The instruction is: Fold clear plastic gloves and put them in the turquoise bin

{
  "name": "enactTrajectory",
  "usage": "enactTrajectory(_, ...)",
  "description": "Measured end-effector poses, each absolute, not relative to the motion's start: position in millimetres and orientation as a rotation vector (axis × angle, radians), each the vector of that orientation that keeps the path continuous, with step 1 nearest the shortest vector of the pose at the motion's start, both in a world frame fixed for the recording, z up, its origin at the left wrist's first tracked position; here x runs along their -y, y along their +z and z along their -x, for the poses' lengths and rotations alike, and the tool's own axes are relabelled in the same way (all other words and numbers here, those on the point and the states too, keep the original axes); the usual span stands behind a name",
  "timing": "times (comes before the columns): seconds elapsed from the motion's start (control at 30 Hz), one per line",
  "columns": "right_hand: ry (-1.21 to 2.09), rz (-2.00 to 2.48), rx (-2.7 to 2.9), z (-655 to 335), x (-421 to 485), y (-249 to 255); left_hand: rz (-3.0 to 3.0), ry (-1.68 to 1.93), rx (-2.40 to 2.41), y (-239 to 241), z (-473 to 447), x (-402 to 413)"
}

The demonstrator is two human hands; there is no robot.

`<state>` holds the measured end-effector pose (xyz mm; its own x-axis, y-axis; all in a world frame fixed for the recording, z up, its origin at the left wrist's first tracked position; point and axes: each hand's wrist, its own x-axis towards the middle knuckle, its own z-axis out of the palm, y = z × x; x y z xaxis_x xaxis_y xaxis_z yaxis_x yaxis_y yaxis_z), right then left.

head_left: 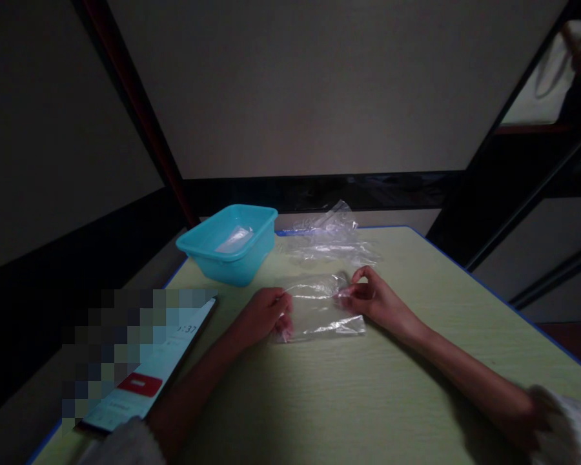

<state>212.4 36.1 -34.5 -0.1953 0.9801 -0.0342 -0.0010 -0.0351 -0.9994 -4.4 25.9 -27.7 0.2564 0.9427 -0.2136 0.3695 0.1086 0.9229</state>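
A clear plastic bag [314, 310] is stretched flat between my two hands, just over the table. My left hand [267, 315] is closed on its left edge, with some fingers showing through the film. At the bag's right side, my right hand [368, 298] pinches the film between thumb and fingers. Behind it lies a loose pile of clear plastic bags [334, 232]. To the left of the pile stands a turquoise plastic basin [256, 255], with a folded clear bag [235, 239] inside.
A phone or tablet [162, 361] with a lit screen lies at the table's left edge, partly pixelated. The pale table [339, 400] has a blue rim. A light panel wall [310, 90] rises behind it, and dark bars [537, 194] stand at the right.
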Motion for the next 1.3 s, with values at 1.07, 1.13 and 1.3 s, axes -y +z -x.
enactTrajectory(1.07, 0.977, 1.205, 1.716, -217, -46, -41, -1.365, 0.739, -1.448, -30, 0, -34)
enactTrajectory(1.13, 0.935, 1.233, 1.701, -216, -48, -44, -1.309, 0.753, -1.428, -31, 1, -35)
enactTrajectory(1.3, 0.837, 1.278, 1.683, -215, -48, -45, -1.254, 0.765, -1.393, -33, 4, -37)
